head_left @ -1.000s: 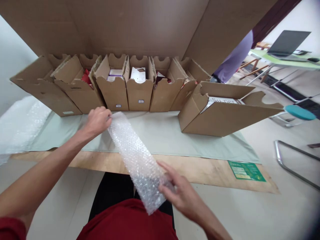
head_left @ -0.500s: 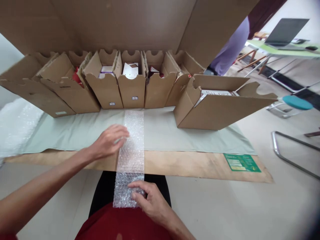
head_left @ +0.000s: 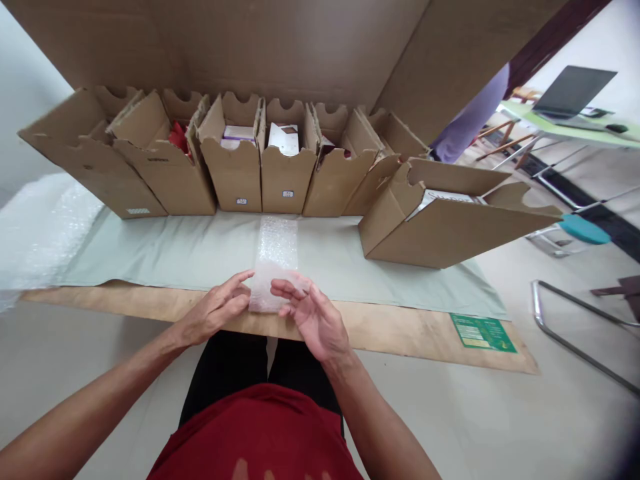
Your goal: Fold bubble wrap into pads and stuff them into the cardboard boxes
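Note:
A clear strip of bubble wrap (head_left: 279, 241) lies on the pale green cloth, running from the boxes toward me. Its near end is folded up and over at the table's front edge. My left hand (head_left: 217, 310) is at the strip's left edge, index finger and thumb apart, fingertips against the wrap. My right hand (head_left: 320, 317) is at the right side with its palm turned inward. Its curled fingers hold the raised, folded end, and the thin film partly covers the fingertips.
Several open cardboard file boxes (head_left: 233, 180) line the back of the table. Another cardboard box (head_left: 450, 230) holding a white printed item stands at the right. Loose bubble wrap (head_left: 45, 227) sits at the left. A green card (head_left: 483, 333) lies on the wooden edge. A person's purple clothing (head_left: 467, 120) shows behind.
The strip's near end, hanging over my lap before, is now folded up onto the table. My right hand has moved up and forward with it; my left hand has come slightly nearer me.

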